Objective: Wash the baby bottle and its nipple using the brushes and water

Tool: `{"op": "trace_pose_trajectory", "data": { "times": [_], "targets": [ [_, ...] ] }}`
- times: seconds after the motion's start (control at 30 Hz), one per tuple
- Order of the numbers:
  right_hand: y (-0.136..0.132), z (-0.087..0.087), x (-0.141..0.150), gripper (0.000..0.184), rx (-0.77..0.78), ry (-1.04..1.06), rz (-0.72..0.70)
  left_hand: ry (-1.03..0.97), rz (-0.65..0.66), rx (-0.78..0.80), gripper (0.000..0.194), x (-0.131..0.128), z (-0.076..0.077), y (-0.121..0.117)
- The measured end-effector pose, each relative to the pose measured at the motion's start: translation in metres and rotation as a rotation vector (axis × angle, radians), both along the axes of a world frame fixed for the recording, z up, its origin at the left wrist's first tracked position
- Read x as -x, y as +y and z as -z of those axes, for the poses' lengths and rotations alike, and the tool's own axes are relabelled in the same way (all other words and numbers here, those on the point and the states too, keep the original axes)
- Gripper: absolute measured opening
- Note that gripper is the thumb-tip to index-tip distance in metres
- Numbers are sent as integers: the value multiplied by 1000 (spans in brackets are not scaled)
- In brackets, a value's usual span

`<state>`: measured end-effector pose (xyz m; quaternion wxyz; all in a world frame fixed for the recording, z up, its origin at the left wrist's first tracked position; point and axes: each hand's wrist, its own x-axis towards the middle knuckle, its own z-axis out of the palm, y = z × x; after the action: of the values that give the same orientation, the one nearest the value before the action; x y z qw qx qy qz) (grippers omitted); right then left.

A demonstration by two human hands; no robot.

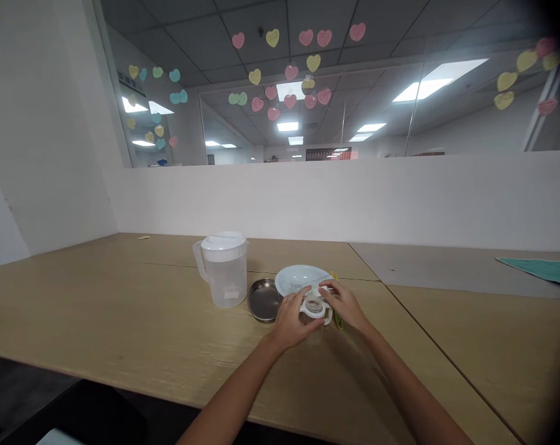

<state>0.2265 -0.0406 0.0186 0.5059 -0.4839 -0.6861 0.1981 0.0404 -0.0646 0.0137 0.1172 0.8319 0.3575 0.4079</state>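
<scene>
My left hand (pixel 290 321) is wrapped round a small clear bottle (pixel 314 305) with a white handled collar and an open round mouth. It stands upright near the front of a white bowl (pixel 298 276). My right hand (pixel 346 304) is on the bottle's far right side, with thumb and forefinger closed at a small white piece (pixel 323 290) that looks like a lid. Whether that piece is joined to the bottle cannot be made out. Just left of the bowl lies a round dark metal pan (pixel 264 301). Part of a green-handled utensil (pixel 339 321) shows beside my right wrist.
A translucent lidded pitcher (pixel 227 272) stands left of the pan, handle to the left. The wooden table (pixel 136 303) meets a white wall (pixel 280 201) below a window with heart-shaped notes. A teal cloth (pixel 544 270) lies at far right.
</scene>
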Motion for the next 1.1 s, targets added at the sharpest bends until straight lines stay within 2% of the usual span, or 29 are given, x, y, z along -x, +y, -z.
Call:
{"op": "trace_pose_trajectory", "data": {
  "times": [0.2,0.4,0.7,0.87,1.0,1.1],
  "targets": [
    [0,2,-1,33,-28,-198,64,3,12,-21,72,0,2,1],
    [14,15,-10,34,-81,-291,163,-7,12,-23,70,1,2,1],
    [22,31,-13,37,-155,-566,330,1,1,7,71,0,-1,-1],
    [17,23,-10,32,-222,-525,374,-2,4,-12,71,0,2,1],
    [11,13,-8,26,-228,-476,296,5,-7,-27,79,2,1,2],
    [10,10,-8,26,-179,-485,285,19,-12,-113,87,8,-2,5]
  ]
}}
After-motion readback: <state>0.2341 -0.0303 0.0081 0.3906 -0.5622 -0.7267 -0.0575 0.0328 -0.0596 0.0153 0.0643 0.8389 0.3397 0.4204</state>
